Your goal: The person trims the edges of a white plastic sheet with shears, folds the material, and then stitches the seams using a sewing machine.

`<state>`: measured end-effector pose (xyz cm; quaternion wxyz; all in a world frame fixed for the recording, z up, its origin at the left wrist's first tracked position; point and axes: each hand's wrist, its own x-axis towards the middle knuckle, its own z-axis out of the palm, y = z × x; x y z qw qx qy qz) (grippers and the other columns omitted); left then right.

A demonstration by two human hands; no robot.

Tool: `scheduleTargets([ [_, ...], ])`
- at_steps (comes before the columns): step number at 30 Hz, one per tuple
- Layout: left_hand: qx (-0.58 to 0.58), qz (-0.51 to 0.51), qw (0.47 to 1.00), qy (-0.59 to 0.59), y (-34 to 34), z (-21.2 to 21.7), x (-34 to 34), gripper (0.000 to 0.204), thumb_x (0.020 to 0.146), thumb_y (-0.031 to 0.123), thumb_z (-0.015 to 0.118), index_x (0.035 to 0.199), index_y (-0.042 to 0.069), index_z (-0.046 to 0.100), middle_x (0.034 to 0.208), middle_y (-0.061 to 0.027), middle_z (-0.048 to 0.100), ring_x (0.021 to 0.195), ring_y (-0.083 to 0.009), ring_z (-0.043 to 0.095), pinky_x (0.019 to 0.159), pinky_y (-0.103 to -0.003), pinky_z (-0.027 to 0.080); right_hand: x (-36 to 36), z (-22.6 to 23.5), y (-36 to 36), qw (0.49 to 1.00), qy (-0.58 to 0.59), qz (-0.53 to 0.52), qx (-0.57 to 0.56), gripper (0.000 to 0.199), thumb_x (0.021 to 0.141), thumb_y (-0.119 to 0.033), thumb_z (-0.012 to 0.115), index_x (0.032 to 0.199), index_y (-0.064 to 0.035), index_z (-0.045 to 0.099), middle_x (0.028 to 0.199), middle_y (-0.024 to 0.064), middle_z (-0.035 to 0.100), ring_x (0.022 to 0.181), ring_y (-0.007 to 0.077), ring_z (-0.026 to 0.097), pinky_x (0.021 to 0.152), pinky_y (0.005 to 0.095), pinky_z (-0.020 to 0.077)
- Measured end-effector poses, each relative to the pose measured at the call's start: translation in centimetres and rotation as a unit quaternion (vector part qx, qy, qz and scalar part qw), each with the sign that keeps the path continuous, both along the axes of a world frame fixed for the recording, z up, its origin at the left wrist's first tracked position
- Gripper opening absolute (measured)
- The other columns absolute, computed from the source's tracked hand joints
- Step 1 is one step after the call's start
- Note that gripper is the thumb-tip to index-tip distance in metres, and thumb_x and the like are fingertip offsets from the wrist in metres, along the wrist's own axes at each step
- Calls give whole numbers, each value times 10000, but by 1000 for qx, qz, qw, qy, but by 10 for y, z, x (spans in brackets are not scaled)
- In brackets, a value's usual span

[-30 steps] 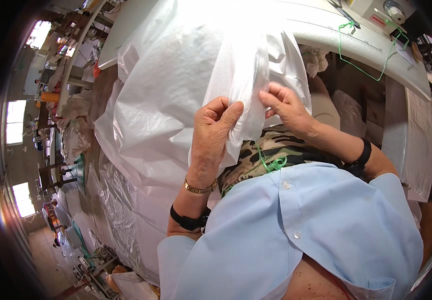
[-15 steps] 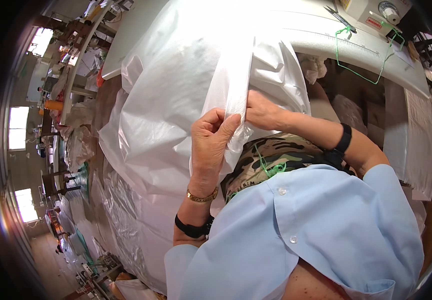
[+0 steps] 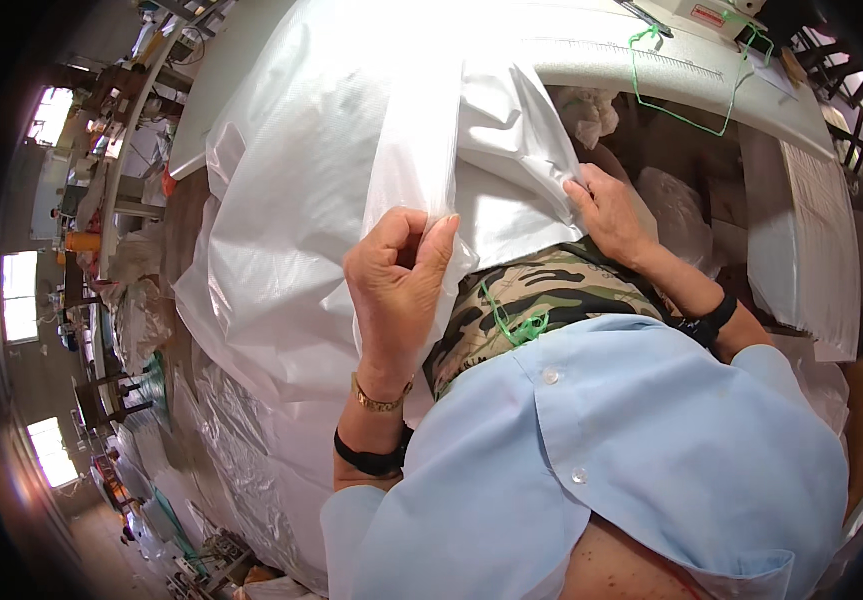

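Note:
A large white plastic-like sheet point(image 3: 292, 220) spreads from the table down across my lap, with creases and a folded strip running toward me. My left hand point(image 3: 399, 275) is closed in a pinch, thumb against fingers, on the near end of that folded strip. At the sheet's right edge, my right hand point(image 3: 615, 213) grips the border between thumb and fingers. Between the hands the sheet hangs in loose folds, its near edge lying over camouflage-patterned cloth point(image 3: 542, 285) at my waist.
The white table point(image 3: 782, 125) carries a printed ruler scale point(image 3: 632, 55) along its edge. Dark scissors point(image 3: 645, 15) with a green string point(image 3: 635, 75) lie near a white machine point(image 3: 697, 12). Stacked pale sheets point(image 3: 802, 230) hang at right; clear plastic point(image 3: 242, 460) lies at left.
My right hand has moved right, from beside the left hand at the folded strip to the sheet's right edge. The left hand still pinches the strip. The whole view has shifted slightly.

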<state>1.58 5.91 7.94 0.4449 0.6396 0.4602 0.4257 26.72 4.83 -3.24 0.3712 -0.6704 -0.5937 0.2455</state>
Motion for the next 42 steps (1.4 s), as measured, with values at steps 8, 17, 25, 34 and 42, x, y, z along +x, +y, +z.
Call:
scheduleTargets([
  [8,159,-47,980,113,0,20,18,152,849,33,693,751,9,580,567,-38,479,494,-86,411,473,-255,350,-31,89,-17,961,-23,259,96,278,954,-221,559,789,2,533,712,165,520,674,360,543,616,433,443],
  [17,104,-116,979,131,-4,17,18,57,905,34,630,886,-16,609,630,12,459,573,-45,371,506,-217,323,-51,107,-19,922,-75,309,222,157,797,-49,649,814,-12,498,737,136,508,684,344,535,609,424,437],
  [25,-41,-117,992,38,-5,11,10,150,942,100,596,869,-30,578,653,-65,508,576,-113,439,534,-277,382,-66,110,-24,855,-294,323,279,103,783,-116,591,729,-47,536,680,59,531,614,185,540,567,316,413],
  [34,20,-55,986,159,5,7,-15,187,912,114,608,806,-31,556,611,-103,495,537,-138,448,518,-294,373,-50,80,-7,895,-20,379,233,150,829,-183,627,887,-50,590,937,84,593,906,234,574,809,348,451],
  [42,162,-42,936,311,27,94,-38,80,902,49,601,896,-30,604,721,-171,580,568,-282,538,566,-344,435,-129,2,100,956,94,265,-78,704,875,-404,645,1412,-16,407,1414,274,426,1302,400,409,1099,417,323],
])
